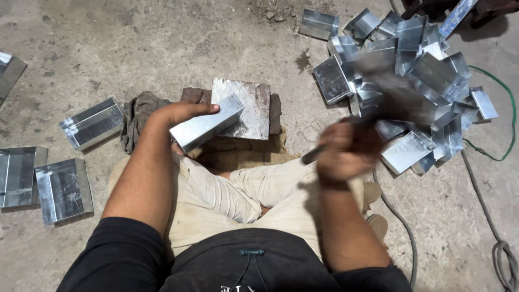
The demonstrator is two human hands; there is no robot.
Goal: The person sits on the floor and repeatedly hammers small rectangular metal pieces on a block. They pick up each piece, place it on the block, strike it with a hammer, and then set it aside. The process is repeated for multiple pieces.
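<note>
My left hand (pixel 181 116) grips a folded sheet-metal box piece (pixel 208 123), holding it tilted on the edge of a square steel block (pixel 250 103) that rests on the floor in front of my crossed legs. My right hand (pixel 346 151) is closed around a hammer handle (pixel 316 154). The hammer head (pixel 378 70) is raised and blurred with motion, above and to the right of the block.
A heap of shiny folded metal pieces (pixel 416 70) lies at the upper right. Several more pieces (pixel 64 189) sit on the concrete floor at the left. A rag (pixel 138 113) lies beside the block. A green cord (pixel 505 103) and a grey cable (pixel 411 243) run along the right.
</note>
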